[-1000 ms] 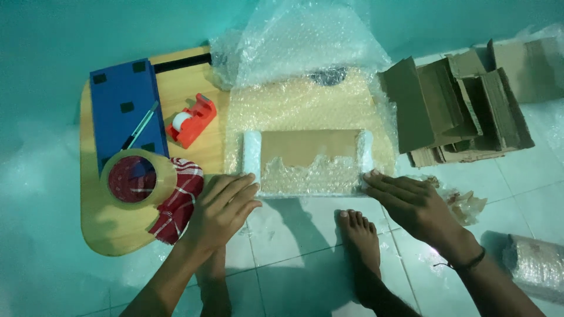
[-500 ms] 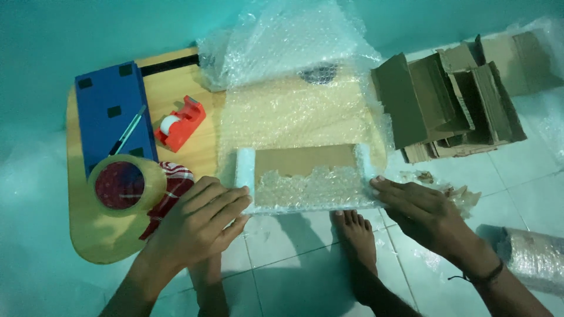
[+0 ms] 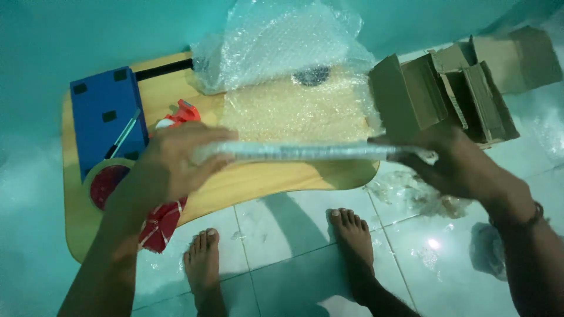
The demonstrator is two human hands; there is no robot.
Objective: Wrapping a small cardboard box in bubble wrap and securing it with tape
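Head view: left hand (image 3: 176, 161) and right hand (image 3: 455, 161) each close a grip on one end of the bubble-wrapped flat parcel (image 3: 299, 151), raised edge-on above the wooden tabletop (image 3: 276, 182). Loose wrap looks slippery; the parcel could slide out onto the tape roll (image 3: 106, 183).

- Blue box (image 3: 106, 120) — on the wooden board (image 3: 282, 179), up-left of the left fingers.
- Red tape dispenser (image 3: 181, 113) just above those fingers.
- Folded cardboard boxes (image 3: 446, 94) — above the right fingers.
- Red checked cloth (image 3: 158, 223) below the left fingers.
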